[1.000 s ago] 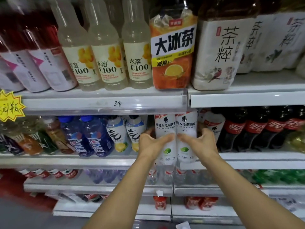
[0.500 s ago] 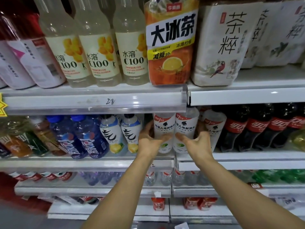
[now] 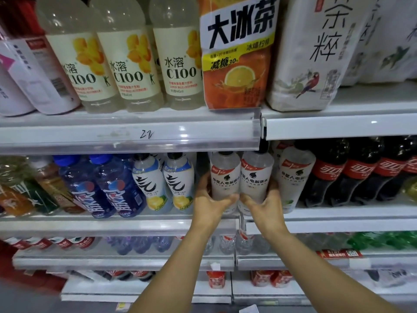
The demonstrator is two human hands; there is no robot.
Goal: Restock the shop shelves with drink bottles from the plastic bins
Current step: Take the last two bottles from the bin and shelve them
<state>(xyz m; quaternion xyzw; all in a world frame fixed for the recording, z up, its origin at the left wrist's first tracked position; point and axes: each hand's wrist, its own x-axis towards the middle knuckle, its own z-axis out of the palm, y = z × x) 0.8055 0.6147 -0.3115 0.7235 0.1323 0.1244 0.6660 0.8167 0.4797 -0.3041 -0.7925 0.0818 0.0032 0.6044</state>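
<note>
Two rounded plastic bottles [image 3: 225, 181] between left hand [image 3: 211, 206] and right hand [image 3: 266, 208].

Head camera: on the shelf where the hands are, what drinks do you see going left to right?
Amber bottles → blue Pepsi bottles → lemon drink bottles → two held white bottles → another white bottle → cola bottles.

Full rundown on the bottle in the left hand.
The white-labelled bottle is translucent plastic with a dark cap, a white sleeve with black characters and a red corner band. It stands upright at the front of the middle shelf. The left hand grips its lower half; a matching bottle, gripped by the right hand, stands close beside it.
</note>
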